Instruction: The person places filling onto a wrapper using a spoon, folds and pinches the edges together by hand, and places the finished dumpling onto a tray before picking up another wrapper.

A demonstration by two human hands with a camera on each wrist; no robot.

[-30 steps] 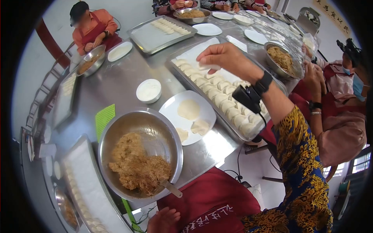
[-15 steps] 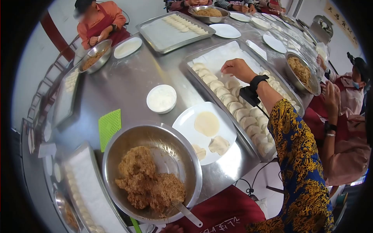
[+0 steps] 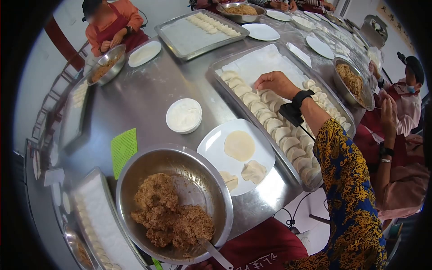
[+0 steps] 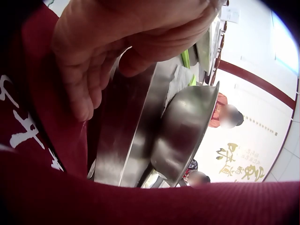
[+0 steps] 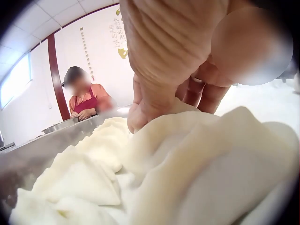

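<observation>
My right hand [image 3: 276, 84] reaches down into a paper-lined metal tray [image 3: 252, 63] filled with rows of dumplings [image 3: 282, 134]. In the right wrist view, its thumb and fingers pinch the top of a pale dumpling [image 5: 173, 123] that sits among the others. My left hand [image 4: 126, 33] hangs before the maroon apron [image 4: 56, 108], its fingers loosely bent around nothing; the head view barely catches it. Nearest me stands a steel bowl [image 3: 128, 184] of brown filling [image 3: 173, 211], with a metal utensil handle [image 3: 217, 254] leaning over its rim. A white plate [image 3: 209, 148] carries a round wrapper [image 3: 239, 145] and crumpled dough pieces.
A white bowl of flour [image 3: 184, 115] and a green mesh mat [image 3: 123, 150] lie on the steel table [image 3: 148, 94]. Another dumpling tray [image 3: 180, 38] stands at the back. People sit around, one in orange [image 3: 128, 15] at the far left, others at right.
My right hand has carried a dumpling down from above the tray to the row's end. The head view has shifted, and my left hand has almost left it at the bottom.
</observation>
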